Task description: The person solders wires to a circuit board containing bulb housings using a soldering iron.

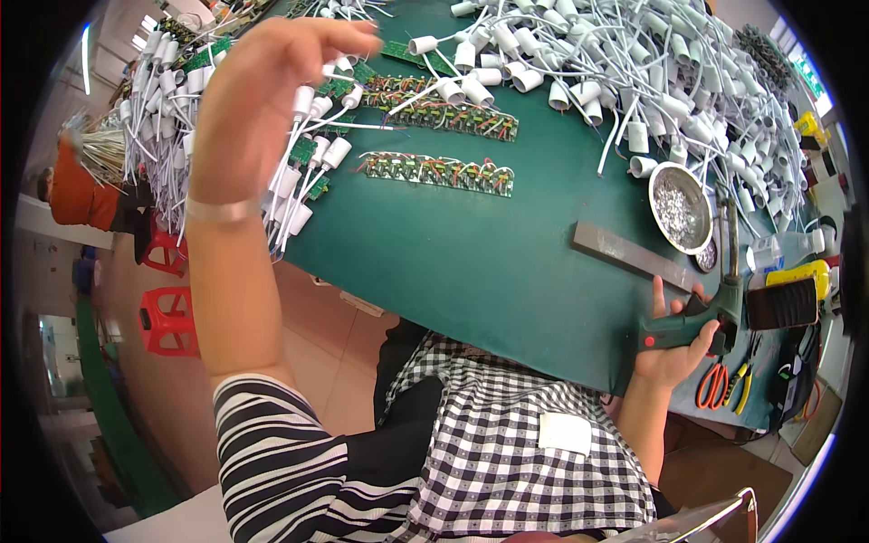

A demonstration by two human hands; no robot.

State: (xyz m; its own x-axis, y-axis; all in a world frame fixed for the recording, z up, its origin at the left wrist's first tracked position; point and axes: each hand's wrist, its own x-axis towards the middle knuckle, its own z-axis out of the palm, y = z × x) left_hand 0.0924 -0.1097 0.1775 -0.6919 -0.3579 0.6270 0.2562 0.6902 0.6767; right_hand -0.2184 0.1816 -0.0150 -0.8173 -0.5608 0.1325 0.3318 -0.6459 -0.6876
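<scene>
My left hand [258, 100] is raised over the left side of the green table. Its fingers stretch to the right, slightly blurred, and nothing shows between them. Beneath and beside it lie white lamp holders [337, 152] with white wires and small green circuit boards [303, 150]. My right hand [672, 362] grips a green soldering gun [679, 330] with a red button, at the table's right front edge. Its metal barrel points away from me. Between the hands, one strip of circuit boards [439, 174] lies alone, with more wired board strips [453, 118] behind it.
A big heap of white wired lamp holders [670, 72] covers the back right. Near the soldering gun are a metal bowl [681, 208] of silvery bits, a grey bar [634, 257], orange-handled pliers [712, 385] and yellow-handled cutters [741, 389]. Red stools [168, 321] stand at left.
</scene>
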